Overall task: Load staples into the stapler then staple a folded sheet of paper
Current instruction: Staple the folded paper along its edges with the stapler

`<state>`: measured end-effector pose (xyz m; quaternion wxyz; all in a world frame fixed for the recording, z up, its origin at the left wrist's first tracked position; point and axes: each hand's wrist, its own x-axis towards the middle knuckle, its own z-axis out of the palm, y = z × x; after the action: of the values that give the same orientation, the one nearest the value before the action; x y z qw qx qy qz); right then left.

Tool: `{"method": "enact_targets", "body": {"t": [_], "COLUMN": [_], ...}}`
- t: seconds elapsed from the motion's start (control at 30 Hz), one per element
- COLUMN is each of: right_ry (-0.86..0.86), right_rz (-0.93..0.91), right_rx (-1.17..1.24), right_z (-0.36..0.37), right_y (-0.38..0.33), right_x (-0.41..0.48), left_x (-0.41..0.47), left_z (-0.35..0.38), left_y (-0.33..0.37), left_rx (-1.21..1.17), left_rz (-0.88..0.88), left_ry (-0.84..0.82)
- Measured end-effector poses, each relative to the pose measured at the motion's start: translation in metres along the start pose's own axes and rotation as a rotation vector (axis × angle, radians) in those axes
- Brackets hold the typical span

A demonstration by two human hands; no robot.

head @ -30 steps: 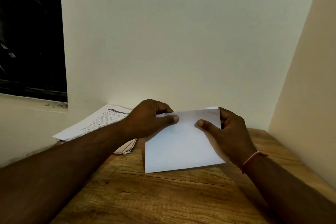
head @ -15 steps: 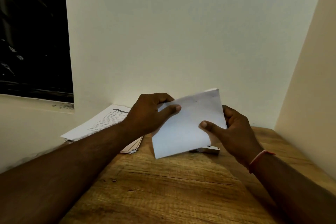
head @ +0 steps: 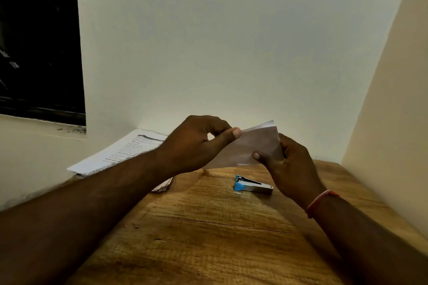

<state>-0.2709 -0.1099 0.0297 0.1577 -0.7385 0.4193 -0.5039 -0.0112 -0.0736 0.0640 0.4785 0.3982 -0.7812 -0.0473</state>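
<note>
**Folded paper held up in both hands, stapler on the table**

The left hand (head: 196,143) pinches the paper (head: 252,146) at its upper left edge, thumb pressed on the near face and fingers curled behind. The right hand (head: 289,169) grips the lower right part, thumb in front. The sheet hangs clear of the table (head: 208,227), tilted and blurred, so staples in it cannot be made out. The stapler (head: 253,185) lies closed on the wood below the sheet, just beside the right hand. A stack of printed sheets (head: 120,152) rests at the back left against the wall.
</note>
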Motion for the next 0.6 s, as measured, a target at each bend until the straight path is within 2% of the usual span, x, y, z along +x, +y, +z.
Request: {"method": "enact_targets", "body": {"t": [0.23,0.43,0.5,0.6], "right_ry": [-0.001,-0.005,0.033,0.185], "right_rz": [-0.035,-0.062,-0.072,-0.085], "right_rx": [-0.034,-0.077,-0.07,-0.153], "right_z": [-0.001,0.0,0.001,0.001], "right_y": [0.003,0.003,0.005,0.006], "right_x": [-0.001,-0.002,-0.002,-0.001], "left_x": [0.001,-0.004,-0.005,-0.005], "left_z": [-0.003,-0.003,-0.003,0.001], "left_y": [0.01,0.006,0.001,-0.004], "left_rx": [-0.117,-0.038,-0.007,0.049], "left_rz": [-0.092,-0.019,0.011,0.061], "left_ry": [-0.094,-0.145,-0.172,-0.145]}}
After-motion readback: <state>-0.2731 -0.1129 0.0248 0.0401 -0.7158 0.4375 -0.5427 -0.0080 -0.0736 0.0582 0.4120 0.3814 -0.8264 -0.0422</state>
